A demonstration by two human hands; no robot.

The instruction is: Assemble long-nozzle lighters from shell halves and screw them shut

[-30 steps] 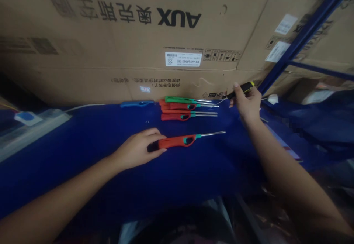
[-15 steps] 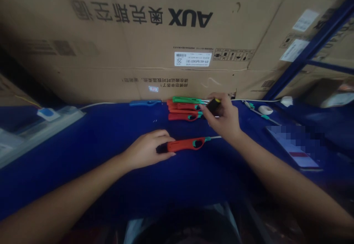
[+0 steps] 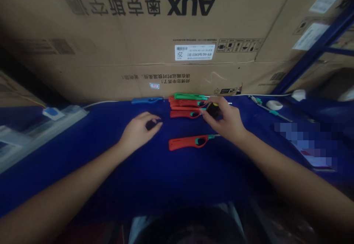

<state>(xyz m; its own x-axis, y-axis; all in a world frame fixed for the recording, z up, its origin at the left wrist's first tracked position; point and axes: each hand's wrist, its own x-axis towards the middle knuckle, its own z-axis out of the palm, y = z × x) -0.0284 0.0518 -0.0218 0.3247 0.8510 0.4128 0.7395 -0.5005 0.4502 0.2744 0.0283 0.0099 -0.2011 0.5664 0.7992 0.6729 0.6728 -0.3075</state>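
Note:
A small black piece (image 3: 151, 124) sits between the thumb and fingers of my left hand (image 3: 136, 131), raised left of a red lighter. That long-necked red lighter (image 3: 184, 142) lies alone on the blue table, with a teal collar and metal neck pointing right, touched by neither hand. My right hand (image 3: 225, 118) is closed around a short black handle with a yellow end (image 3: 212, 109); the handle's far end is hidden. Close by it are several red lighters (image 3: 182, 114) in a stack, with a green lighter (image 3: 189, 96) at the back.
A blue lighter (image 3: 146, 100) lies by the cardboard box (image 3: 132, 52) behind the table (image 3: 143, 177). To the right are a white tape roll (image 3: 274, 105), a thin rod with teal parts (image 3: 265, 108) and a blurred phone-like slab (image 3: 306, 146). A clear container (image 3: 52, 129) stands left.
My left hand has moved away from the red lighter, up and left, with the black piece in its fingers. The lighter's red end now shows bare. My right hand has tilted the black handle slightly.

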